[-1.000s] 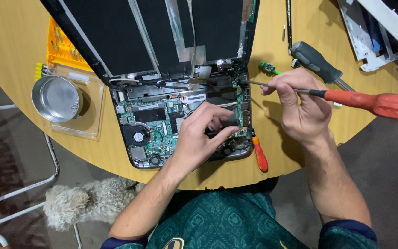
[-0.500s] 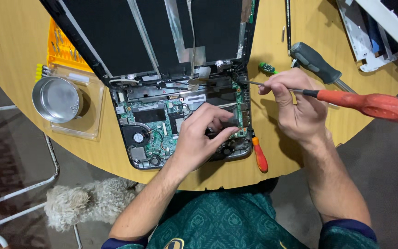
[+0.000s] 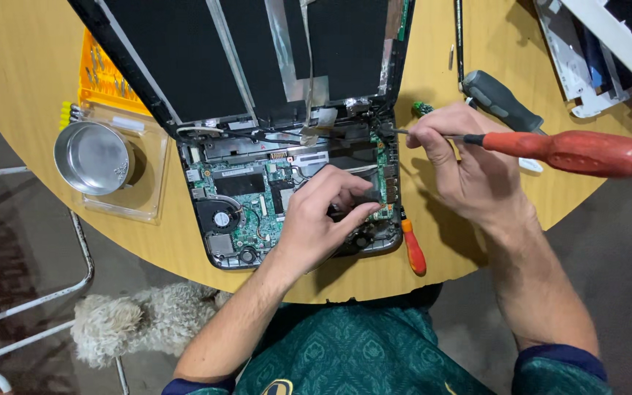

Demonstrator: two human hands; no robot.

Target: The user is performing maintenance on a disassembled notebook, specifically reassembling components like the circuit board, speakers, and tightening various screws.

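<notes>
Two hands at work on a small black laptop (image 3: 257, 132) lying open on the round wooden table (image 3: 23, 66), bottom cover already off, green circuit board (image 3: 246, 201) and round cooling fan (image 3: 220, 219) bare; board and side parts not yet lifted out, so stripping looks partway done. Right hand (image 3: 469, 164), grip pinched on the steel shaft of a long red-handled screwdriver (image 3: 572, 152), tip at the hinge corner, 12 o'clock of the board's right edge. Left hand (image 3: 323, 219), fingers pressed together, bears down on the board's right side, 7 o'clock of the tip. Small orange-handled screwdriver (image 3: 413, 249) lies at 5 o'clock; steel bowl (image 3: 95, 157) at 9 o'clock.
</notes>
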